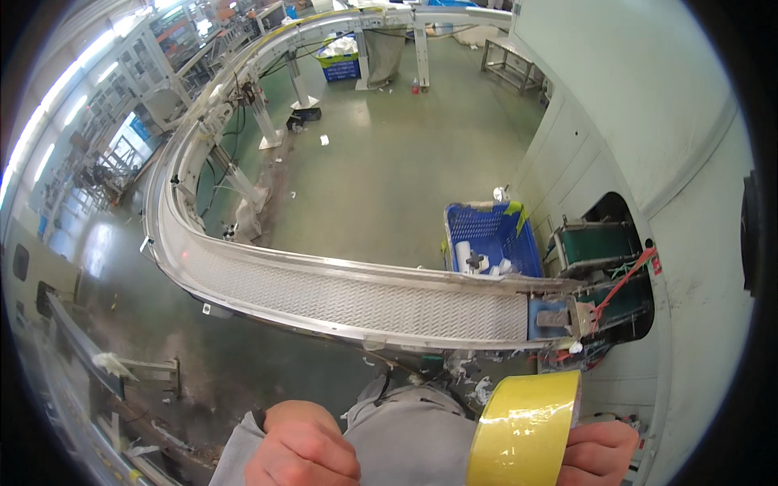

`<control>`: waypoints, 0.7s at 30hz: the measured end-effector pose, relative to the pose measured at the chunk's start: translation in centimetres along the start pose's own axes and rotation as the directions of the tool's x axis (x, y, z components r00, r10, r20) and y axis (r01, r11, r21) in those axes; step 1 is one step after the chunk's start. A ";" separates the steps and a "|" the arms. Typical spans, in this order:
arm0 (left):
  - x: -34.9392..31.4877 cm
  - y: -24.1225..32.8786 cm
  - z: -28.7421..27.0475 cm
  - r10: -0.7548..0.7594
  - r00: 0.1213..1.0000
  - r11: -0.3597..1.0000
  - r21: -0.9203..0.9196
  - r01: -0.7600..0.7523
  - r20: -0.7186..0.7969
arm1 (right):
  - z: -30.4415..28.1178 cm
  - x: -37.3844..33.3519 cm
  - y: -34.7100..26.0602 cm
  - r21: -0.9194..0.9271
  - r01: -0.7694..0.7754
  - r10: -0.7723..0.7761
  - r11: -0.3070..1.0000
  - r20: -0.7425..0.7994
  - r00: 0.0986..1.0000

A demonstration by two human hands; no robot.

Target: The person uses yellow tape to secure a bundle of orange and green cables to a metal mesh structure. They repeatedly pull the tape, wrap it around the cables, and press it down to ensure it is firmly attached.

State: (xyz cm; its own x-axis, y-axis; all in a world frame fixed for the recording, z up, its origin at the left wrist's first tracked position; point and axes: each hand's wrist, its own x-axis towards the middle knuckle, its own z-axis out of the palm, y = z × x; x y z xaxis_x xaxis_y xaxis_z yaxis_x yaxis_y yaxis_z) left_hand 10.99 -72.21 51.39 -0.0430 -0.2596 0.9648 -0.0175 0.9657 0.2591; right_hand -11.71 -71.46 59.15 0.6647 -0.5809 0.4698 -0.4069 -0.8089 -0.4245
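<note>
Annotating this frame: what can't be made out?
All head view:
Left hand: palm and anything in it, hidden by the hand's back.
Yellow tape roll: bottom, cut by lower edge.
Right hand: fingertips, hidden by the roll.
Blue crate: lower near side, behind conveyor rail.
Upper-left machinery: details, too small.

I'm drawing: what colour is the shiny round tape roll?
Yellow tape roll, clearest in the head view.

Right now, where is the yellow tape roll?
In the head view, the yellow tape roll is at the lower right, held in the right hand, appearing just below the right end of the conveyor belt.
</note>
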 end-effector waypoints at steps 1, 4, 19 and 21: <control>0.1 0.2 0.0 -0.004 1.000 1.000 0.011 0.004 -0.002 | 0.0 0.0 0.2 0.017 0.000 0.000 1.000 -0.010 1.000; -0.3 1.0 -0.3 -0.021 0.996 1.000 -0.021 0.020 -0.087 | 1.8 0.5 1.4 0.006 0.162 -0.160 0.987 -0.129 0.979; -12.7 -5.2 1.9 -0.835 0.550 0.548 0.091 0.832 0.002 | 9.3 -15.7 11.2 0.220 -0.706 0.637 0.673 -0.658 0.402; -22.2 -6.6 5.0 -0.989 0.003 0.008 0.031 0.999 0.150 | 11.7 -19.0 12.6 0.275 -0.717 0.693 0.640 -0.610 0.384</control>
State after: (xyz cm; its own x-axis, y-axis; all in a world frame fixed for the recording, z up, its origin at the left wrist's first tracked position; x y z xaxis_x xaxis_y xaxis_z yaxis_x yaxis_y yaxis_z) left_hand 7.04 -72.81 28.00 -0.1329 -0.9564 -0.2601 -0.0743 -0.2521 0.9649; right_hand -22.13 -69.57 35.89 -0.4090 -0.8391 0.3588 -0.5648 -0.0761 -0.8217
